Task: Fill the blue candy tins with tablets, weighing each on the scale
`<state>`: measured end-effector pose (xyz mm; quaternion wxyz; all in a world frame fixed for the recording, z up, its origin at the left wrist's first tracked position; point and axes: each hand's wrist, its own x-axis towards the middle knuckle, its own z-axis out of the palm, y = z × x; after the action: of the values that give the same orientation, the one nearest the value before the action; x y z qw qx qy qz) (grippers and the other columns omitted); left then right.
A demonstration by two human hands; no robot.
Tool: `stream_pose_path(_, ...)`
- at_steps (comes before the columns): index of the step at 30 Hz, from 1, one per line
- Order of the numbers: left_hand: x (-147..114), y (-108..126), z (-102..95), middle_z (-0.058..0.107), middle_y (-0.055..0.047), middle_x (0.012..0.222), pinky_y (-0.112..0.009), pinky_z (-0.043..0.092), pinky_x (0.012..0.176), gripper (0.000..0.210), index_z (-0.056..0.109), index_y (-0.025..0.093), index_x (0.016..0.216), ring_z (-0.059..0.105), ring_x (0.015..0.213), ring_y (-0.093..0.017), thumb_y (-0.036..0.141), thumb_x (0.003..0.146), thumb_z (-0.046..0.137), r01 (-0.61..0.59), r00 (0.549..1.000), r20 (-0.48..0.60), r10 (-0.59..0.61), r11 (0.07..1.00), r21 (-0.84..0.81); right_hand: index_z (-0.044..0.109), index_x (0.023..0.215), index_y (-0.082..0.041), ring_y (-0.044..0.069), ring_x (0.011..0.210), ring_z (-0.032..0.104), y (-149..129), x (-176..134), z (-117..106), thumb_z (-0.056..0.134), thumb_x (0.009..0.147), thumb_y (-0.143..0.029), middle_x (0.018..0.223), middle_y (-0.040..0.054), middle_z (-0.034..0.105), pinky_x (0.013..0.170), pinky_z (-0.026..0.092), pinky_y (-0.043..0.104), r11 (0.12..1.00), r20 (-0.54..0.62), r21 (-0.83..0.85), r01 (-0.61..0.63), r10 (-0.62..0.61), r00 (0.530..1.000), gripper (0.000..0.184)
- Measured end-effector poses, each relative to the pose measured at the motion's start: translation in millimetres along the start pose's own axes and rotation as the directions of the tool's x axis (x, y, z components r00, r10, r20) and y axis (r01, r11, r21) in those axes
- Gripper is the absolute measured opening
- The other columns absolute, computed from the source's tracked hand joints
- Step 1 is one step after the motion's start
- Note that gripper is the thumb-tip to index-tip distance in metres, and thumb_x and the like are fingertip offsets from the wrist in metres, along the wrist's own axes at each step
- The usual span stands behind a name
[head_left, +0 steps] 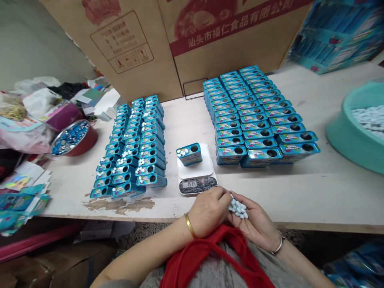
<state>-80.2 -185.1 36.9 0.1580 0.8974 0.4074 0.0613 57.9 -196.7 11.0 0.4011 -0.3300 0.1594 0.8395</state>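
My right hand (255, 224) is cupped palm up at the table's front edge, with a small heap of pale blue-white candies (238, 208) in it. Bent over that heap is my left hand (210, 210), its fingers pinched together; whatever sits between the fingertips is hidden. Just beyond my hands, a white digital scale (196, 174) displays digits that look like 1534. On its pan stands a blue tin (189, 155) with a round hole in its top and several candies lying beside the hole.
Rows of blue tins with candies on top (151, 154) stand at left. More open-holed tins (249, 116) are packed at right. A green basin (345, 128) of candies stands far right, a red bowl (87, 140) of shiny blue pieces left. A cardboard box (144, 44) closes off the back.
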Motion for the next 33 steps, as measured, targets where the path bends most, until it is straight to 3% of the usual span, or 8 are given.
stream_pose_path(6, 3, -16, -15.4, 0.061, -0.007, 0.097, -0.030, 0.047, 0.079, 0.013, 0.051, 0.017, 0.092, 0.055, 0.088, -0.017, 0.017, 0.091, 0.038, -0.009, 0.994, -0.106, -0.001, 0.995, -0.097, 0.066, 0.090, -0.009, 0.015, 0.077, 0.069, -4, 12, 20, 0.043, 0.089, -0.012, 0.084, 0.0070, 0.073, 0.079, 0.057, 0.030, 0.999, 0.044, -0.020, 0.028, -0.027, 0.999, 0.023)
stream_pose_path(9, 8, -33, -35.8, 0.061, -0.006, 0.091, -0.028, 0.046, 0.076, 0.011, 0.051, 0.018, 0.091, 0.055, 0.085, -0.016, 0.019, 0.091, 0.040, -0.011, 0.971, -0.236, -0.026, 0.987, -0.157, 0.065, 0.092, -0.009, 0.015, 0.077, 0.069, -7, 15, 35, 0.042, 0.089, -0.012, 0.085, 0.0081, 0.073, 0.078, 0.057, 0.029, 0.997, 0.043, -0.042, 0.071, -0.069, 0.997, 0.024)
stream_pose_path(12, 17, -56, -59.8, 0.061, -0.005, 0.088, -0.030, 0.043, 0.078, 0.008, 0.051, 0.018, 0.089, 0.054, 0.085, -0.016, 0.022, 0.090, 0.044, 0.094, 0.891, -0.431, -0.142, 0.987, -0.130, 0.063, 0.100, -0.007, 0.021, 0.093, 0.068, -8, 17, 47, 0.045, 0.088, -0.013, 0.095, 0.0145, 0.071, 0.084, 0.055, 0.031, 0.995, 0.070, -0.069, 0.076, -0.071, 0.995, 0.023)
stream_pose_path(14, 23, -71, -72.4, 0.061, -0.005, 0.091, -0.032, 0.041, 0.080, 0.009, 0.053, 0.018, 0.089, 0.053, 0.088, -0.017, 0.024, 0.090, 0.046, 0.179, 0.847, -0.494, -0.197, 0.980, -0.085, 0.062, 0.104, -0.005, 0.025, 0.101, 0.064, -8, 18, 51, 0.048, 0.087, -0.015, 0.101, 0.0182, 0.070, 0.088, 0.053, 0.033, 0.994, 0.082, -0.087, 0.060, -0.053, 0.995, 0.024)
stream_pose_path(17, 26, -86, -81.0, 0.061, -0.005, 0.103, -0.036, 0.037, 0.088, 0.013, 0.055, 0.020, 0.098, 0.053, 0.096, -0.018, 0.027, 0.089, 0.049, 0.246, 0.856, -0.471, -0.212, 0.969, 0.012, 0.060, 0.107, -0.004, 0.026, 0.103, 0.063, -8, 20, 49, 0.051, 0.085, -0.015, 0.104, 0.0188, 0.069, 0.088, 0.054, 0.032, 0.994, 0.055, -0.097, 0.045, -0.040, 0.998, 0.027)
stream_pose_path(22, 2, -91, -72.2, 0.049, -0.011, 0.130, -0.043, 0.031, 0.099, 0.038, 0.050, 0.019, 0.121, 0.043, 0.119, -0.025, 0.037, 0.087, 0.053, 0.395, 0.814, -0.519, -0.262, 0.904, 0.163, 0.058, 0.112, -0.003, 0.027, 0.103, 0.063, -13, 21, 42, 0.050, 0.085, -0.014, 0.108, 0.0212, 0.067, 0.084, 0.056, 0.032, 0.994, 0.003, -0.102, 0.041, -0.041, 0.999, 0.030)
stream_pose_path(26, -14, -87, -56.3, 0.036, -0.013, 0.143, -0.048, 0.022, 0.106, 0.050, 0.045, 0.019, 0.129, 0.029, 0.133, -0.030, 0.042, 0.086, 0.053, 0.455, 0.826, -0.483, -0.290, 0.849, 0.267, 0.058, 0.112, -0.004, 0.027, 0.103, 0.063, -16, 23, 39, 0.050, 0.085, -0.014, 0.108, 0.0213, 0.067, 0.084, 0.055, 0.031, 0.994, -0.004, -0.101, 0.030, -0.031, 1.000, 0.030)
stream_pose_path(33, 8, -82, -40.8, 0.024, -0.015, 0.149, -0.053, 0.012, 0.111, 0.051, 0.038, 0.015, 0.134, 0.010, 0.141, -0.030, 0.040, 0.090, 0.045, 0.396, 0.871, -0.420, -0.254, 0.869, 0.297, 0.058, 0.113, -0.005, 0.028, 0.106, 0.061, -17, 27, 39, 0.048, 0.087, -0.016, 0.108, 0.0197, 0.067, 0.084, 0.055, 0.032, 0.993, 0.015, -0.120, 0.005, -0.003, 1.000, 0.030)
